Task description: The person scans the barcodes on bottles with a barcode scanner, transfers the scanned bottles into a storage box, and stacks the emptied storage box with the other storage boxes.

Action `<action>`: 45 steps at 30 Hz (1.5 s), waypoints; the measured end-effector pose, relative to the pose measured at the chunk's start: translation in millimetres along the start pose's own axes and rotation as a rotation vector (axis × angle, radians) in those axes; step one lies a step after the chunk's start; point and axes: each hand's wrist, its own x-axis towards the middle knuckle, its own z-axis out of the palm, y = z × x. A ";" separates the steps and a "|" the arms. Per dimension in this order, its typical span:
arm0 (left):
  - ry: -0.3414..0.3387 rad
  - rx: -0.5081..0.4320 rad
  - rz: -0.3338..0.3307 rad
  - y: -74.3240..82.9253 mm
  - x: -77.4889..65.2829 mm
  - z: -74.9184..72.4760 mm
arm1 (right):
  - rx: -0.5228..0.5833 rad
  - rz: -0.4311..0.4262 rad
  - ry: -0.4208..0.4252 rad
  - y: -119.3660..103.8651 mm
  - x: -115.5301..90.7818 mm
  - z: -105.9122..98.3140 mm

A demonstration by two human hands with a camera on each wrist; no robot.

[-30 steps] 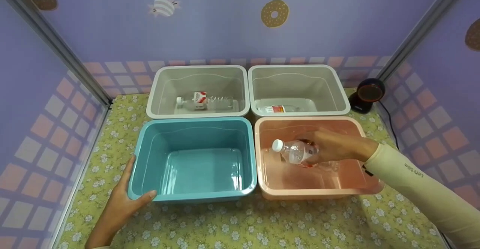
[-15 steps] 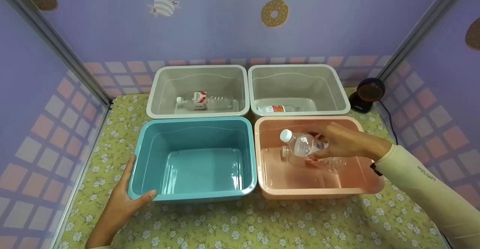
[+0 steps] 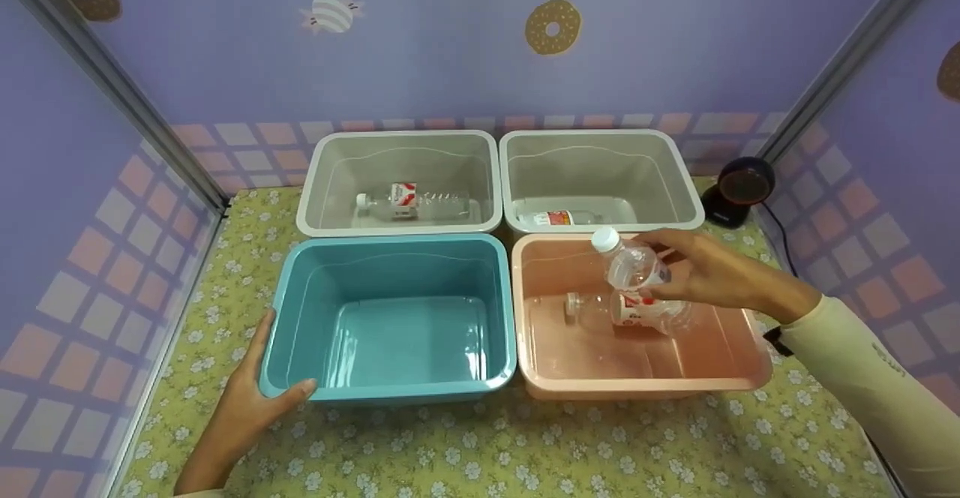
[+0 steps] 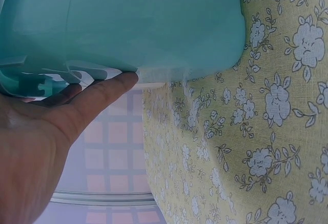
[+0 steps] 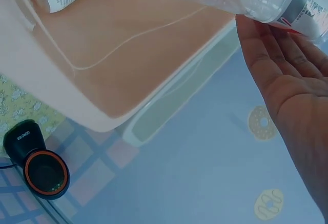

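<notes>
Plastic, clear and thin-walled, forms the upper bottle [image 3: 634, 265], which the right hand [image 3: 712, 271] pinches between thumb and fingers; it tilts over the peach tub [image 3: 637, 385], its round white cap up and to the left of those fingers. Just below the same fingers, inside the tub's smooth peach walls, a second bottle [image 3: 630, 310] lies on its side, see-through, with a red and white label wrapped round its middle. Well to the left, the left hand [image 3: 244, 393] has its fingers spread from the thumb, the fingertips laid against the outer wall of the glossy teal tub [image 3: 390, 391] and the thumb at its rounded front corner. Beyond the right fingers stands a grey tub [image 3: 600, 157] with a pale rim, and to that hand's far right a black device [image 3: 742, 183] with a round, orange-ringed face. Under the left fingers spreads the worktop [image 3: 420, 449], covered in yellow-green floral print with a fine woven-looking grain
</notes>
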 end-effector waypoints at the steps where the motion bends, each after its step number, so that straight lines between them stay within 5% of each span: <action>1: -0.001 0.001 0.001 0.1 0.8 0.7 | -0.006 0.001 0.021 0.2 -2.5 -2.2; 13: 0.003 -0.010 0.031 1.5 2.2 4.8 | -0.085 -0.021 0.236 4.8 -22.8 -18.5; 36: 0.011 -0.014 0.032 -0.2 -1.4 1.2 | -0.100 -0.021 0.425 10.8 -33.9 -42.8; 45: 0.003 -0.023 0.052 0.2 -2.7 0.8 | -0.098 0.056 0.478 13.1 -40.4 -55.3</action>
